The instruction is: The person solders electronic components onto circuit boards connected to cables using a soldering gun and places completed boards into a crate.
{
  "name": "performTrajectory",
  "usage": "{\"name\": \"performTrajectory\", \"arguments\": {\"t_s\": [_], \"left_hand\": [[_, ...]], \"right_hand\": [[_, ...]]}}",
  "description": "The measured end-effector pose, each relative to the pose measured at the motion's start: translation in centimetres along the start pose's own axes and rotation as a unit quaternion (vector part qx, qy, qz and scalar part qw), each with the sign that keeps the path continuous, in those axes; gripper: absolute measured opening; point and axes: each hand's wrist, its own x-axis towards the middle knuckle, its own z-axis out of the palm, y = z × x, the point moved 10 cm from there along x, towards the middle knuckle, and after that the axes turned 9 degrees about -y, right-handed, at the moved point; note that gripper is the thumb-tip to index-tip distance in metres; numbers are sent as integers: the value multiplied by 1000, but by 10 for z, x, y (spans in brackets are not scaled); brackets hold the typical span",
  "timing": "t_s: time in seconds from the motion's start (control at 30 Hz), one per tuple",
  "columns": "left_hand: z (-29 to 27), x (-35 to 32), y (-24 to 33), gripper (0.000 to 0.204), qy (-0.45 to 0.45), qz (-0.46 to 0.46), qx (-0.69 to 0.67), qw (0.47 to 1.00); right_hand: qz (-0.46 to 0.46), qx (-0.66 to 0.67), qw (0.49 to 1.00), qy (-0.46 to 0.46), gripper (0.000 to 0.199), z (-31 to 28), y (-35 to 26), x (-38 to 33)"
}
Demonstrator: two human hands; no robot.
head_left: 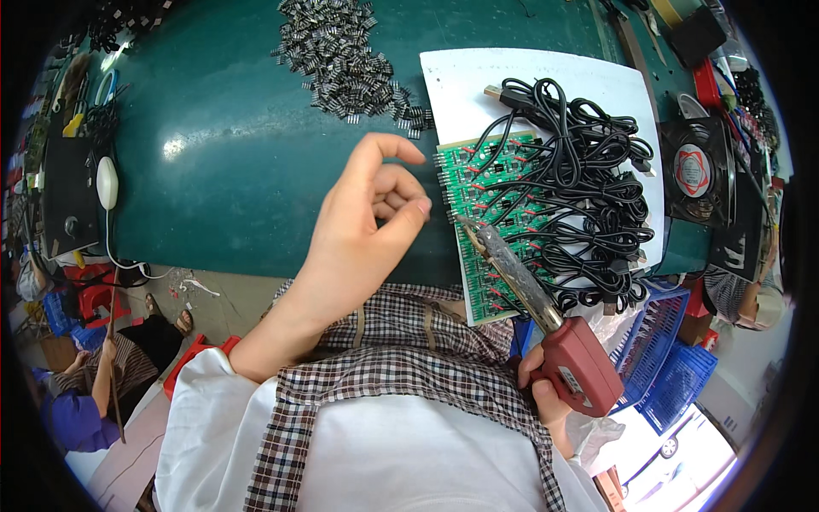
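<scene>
— Biggest first?
— A green table [230, 196], stretching well to the left of the circuit board [450, 183].
— And under the board?
— A white sheet [461, 77], reaching out beyond its far end.
— Next in size?
— Black cables [601, 192], coiled in a heap to the right of the board, thin ends running onto its face among short red wires.
— The board itself?
— Green, long, flat on the sheet, with metal pins along its left edge.
— Then?
— A soldering iron [583, 363], red handle near the board's closest corner, tip above its left edge. Touching or not, cannot tell.
— Held how?
— Clamped in the fingers of the right hand [553, 405], partly hidden behind the handle.
— And the left hand [363, 218]?
— Just left of the board, index finger and thumb apart, other fingers curled.
— Smallest?
— Little pin connectors [337, 55], piled beyond the board and to its left.
</scene>
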Motion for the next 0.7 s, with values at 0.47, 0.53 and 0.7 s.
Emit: {"name": "performTrajectory", "arguments": {"t_s": [0.47,0.53,0.7], "left_hand": [[-40,-7,31,8,149,51,444,882],[-40,-7,33,8,150,57,446,880],[-26,-11,38,6,126,85,369,917]], "right_hand": [[-3,64,998,6,60,3,-10,5],[-13,84,996,10,60,2,-10,3],[-2,113,993,25,62,3,-8,2]]}}
